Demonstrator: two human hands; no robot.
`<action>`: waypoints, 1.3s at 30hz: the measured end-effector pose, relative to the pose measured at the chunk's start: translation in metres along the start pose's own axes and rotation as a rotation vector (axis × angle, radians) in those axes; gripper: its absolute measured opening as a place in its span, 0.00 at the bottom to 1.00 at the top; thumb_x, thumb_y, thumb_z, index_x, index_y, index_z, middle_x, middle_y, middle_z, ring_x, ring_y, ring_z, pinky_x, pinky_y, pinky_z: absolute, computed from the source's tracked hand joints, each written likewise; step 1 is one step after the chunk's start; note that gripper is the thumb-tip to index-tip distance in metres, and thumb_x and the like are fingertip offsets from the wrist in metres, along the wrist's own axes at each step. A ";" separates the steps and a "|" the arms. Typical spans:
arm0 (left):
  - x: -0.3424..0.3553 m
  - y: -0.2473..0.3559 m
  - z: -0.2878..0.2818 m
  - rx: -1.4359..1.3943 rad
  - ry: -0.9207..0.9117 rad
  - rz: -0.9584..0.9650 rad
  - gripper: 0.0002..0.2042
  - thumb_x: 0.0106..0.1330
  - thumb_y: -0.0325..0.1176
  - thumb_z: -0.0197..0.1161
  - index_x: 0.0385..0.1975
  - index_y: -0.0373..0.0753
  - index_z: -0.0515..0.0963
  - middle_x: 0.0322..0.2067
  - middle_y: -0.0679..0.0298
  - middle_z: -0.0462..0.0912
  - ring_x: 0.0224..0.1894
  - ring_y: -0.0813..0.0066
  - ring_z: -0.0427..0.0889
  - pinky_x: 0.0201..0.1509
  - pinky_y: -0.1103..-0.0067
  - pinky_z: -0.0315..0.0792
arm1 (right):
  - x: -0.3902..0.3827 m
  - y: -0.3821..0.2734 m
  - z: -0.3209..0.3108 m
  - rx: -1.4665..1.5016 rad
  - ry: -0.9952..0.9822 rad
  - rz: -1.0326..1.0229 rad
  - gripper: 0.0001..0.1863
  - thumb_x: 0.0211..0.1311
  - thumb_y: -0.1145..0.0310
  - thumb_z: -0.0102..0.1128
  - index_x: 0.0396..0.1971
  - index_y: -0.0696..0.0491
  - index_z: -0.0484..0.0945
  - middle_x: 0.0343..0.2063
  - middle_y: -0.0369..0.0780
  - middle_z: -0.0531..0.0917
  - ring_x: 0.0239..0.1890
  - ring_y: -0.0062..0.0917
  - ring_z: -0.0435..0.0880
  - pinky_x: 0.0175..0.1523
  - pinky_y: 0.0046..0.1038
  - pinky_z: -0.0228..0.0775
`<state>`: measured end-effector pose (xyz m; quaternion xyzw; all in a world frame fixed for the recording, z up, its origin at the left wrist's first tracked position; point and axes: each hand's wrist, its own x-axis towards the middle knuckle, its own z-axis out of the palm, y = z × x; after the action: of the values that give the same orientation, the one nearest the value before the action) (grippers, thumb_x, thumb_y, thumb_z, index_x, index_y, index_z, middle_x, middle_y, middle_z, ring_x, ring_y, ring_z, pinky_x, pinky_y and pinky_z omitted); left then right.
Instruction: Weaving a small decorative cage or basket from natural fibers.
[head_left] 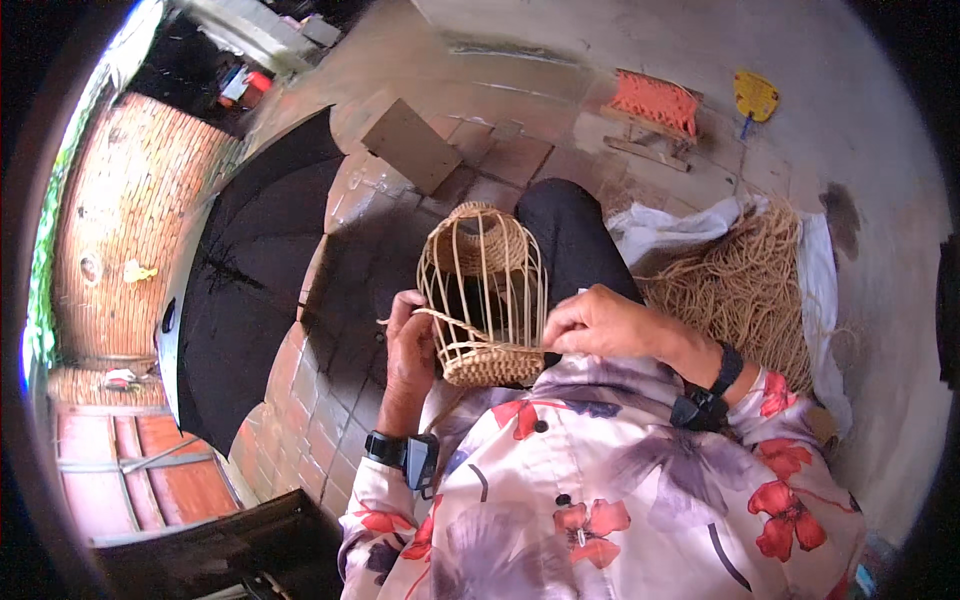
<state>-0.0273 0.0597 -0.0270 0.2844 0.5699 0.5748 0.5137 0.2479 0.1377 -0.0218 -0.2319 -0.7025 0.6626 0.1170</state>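
Daylight from left of the open black fabric umbrella (262,270); highlights there blown out. Right of it, reddish-brown square floor tiles (300,440) show wet-looking glare, then deep shadow. Plain grey wall (890,300), far right of umbrella: dimmer, hazy, soft. Fisheye bends edges; rim black.

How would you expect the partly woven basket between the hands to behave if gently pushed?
The partly woven basket is probably light for its size, being largely open gaps. Its thin ribs would likely flex, while the tightly woven near end should feel stiffer.
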 end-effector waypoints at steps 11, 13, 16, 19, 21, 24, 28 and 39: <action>-0.047 0.084 0.018 0.691 0.063 0.326 0.10 0.64 0.28 0.56 0.44 0.40 0.77 0.24 0.69 0.77 0.24 0.88 0.70 0.24 0.87 0.65 | -0.005 -0.061 -0.012 0.010 0.118 -0.124 0.07 0.59 0.71 0.54 0.29 0.59 0.72 0.17 0.37 0.76 0.20 0.18 0.73 0.26 0.25 0.66; -0.061 0.082 0.050 0.462 -0.108 0.374 0.09 0.65 0.27 0.57 0.43 0.36 0.76 0.29 0.70 0.78 0.28 0.88 0.71 0.28 0.87 0.67 | 0.007 -0.076 -0.003 -0.093 0.115 -0.233 0.06 0.59 0.72 0.55 0.29 0.59 0.73 0.18 0.35 0.75 0.21 0.15 0.72 0.27 0.22 0.65; -0.071 0.080 0.056 0.404 -0.327 0.282 0.07 0.66 0.27 0.57 0.41 0.33 0.76 0.31 0.70 0.78 0.31 0.87 0.75 0.34 0.87 0.71 | 0.024 -0.091 0.012 -0.248 0.195 -0.422 0.04 0.58 0.74 0.56 0.29 0.59 0.73 0.20 0.35 0.76 0.25 0.14 0.73 0.30 0.21 0.66; -0.073 0.075 0.044 0.393 -0.172 0.277 0.05 0.64 0.25 0.59 0.35 0.30 0.76 0.28 0.69 0.78 0.30 0.86 0.75 0.31 0.86 0.70 | 0.039 -0.078 0.018 -0.167 0.164 -0.432 0.04 0.58 0.74 0.56 0.29 0.59 0.75 0.23 0.38 0.79 0.26 0.18 0.77 0.32 0.23 0.69; -0.074 0.077 0.036 0.577 -0.080 0.317 0.03 0.62 0.23 0.60 0.30 0.30 0.77 0.24 0.66 0.79 0.28 0.85 0.77 0.29 0.85 0.71 | 0.046 -0.060 0.021 -0.338 0.180 -0.622 0.04 0.55 0.75 0.55 0.28 0.59 0.76 0.25 0.41 0.80 0.26 0.29 0.81 0.33 0.28 0.71; -0.079 0.074 0.033 0.828 -0.023 0.411 0.03 0.60 0.23 0.61 0.30 0.31 0.76 0.23 0.64 0.79 0.25 0.84 0.77 0.28 0.84 0.71 | 0.043 -0.045 0.027 -0.584 0.156 -0.492 0.05 0.52 0.75 0.55 0.29 0.58 0.78 0.26 0.43 0.79 0.28 0.38 0.80 0.33 0.34 0.72; -0.075 0.065 0.037 1.029 -0.023 0.590 0.04 0.53 0.21 0.63 0.27 0.33 0.75 0.23 0.57 0.79 0.23 0.70 0.82 0.27 0.78 0.74 | 0.042 -0.045 0.033 -0.648 0.332 -0.502 0.06 0.50 0.73 0.57 0.29 0.56 0.79 0.25 0.44 0.79 0.28 0.39 0.80 0.33 0.35 0.72; -0.058 0.052 0.046 0.974 -0.078 0.345 0.06 0.56 0.26 0.60 0.29 0.30 0.77 0.20 0.61 0.79 0.22 0.81 0.77 0.27 0.81 0.71 | 0.051 -0.042 0.037 -0.668 0.313 -0.240 0.10 0.47 0.65 0.60 0.29 0.53 0.81 0.23 0.45 0.81 0.28 0.40 0.82 0.33 0.38 0.73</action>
<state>0.0190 0.0328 0.0462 0.6017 0.6965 0.3082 0.2405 0.1788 0.1289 0.0083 -0.2717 -0.8754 0.3355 0.2175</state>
